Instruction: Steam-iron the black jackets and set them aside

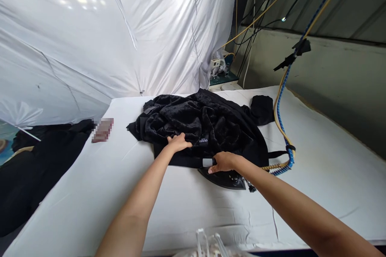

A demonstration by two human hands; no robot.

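A black garment (183, 116) with a plush inner side lies bunched on the white padded table (120, 204), a GUESS label facing up. My left hand (179, 143) rests on the plush near the front edge, thumb and fingers apart. Around the handle of a dark steam iron (223, 179) my right hand (224, 162) is closed; the handle's grey tip sticks out past the fingers. The iron's pointed base sits at the garment's front hem, partly off it on the table cover. My right forearm hides the rear of the iron.
A blue and yellow hose (280, 104) hangs from above to the iron. Dark cloth (36, 176) lies at the left, near a blurred reddish object (103, 130). White sheeting (135, 28) hangs behind; a sewing machine (220, 66) stands beyond. A clear plastic bag (211, 247) is at the front.
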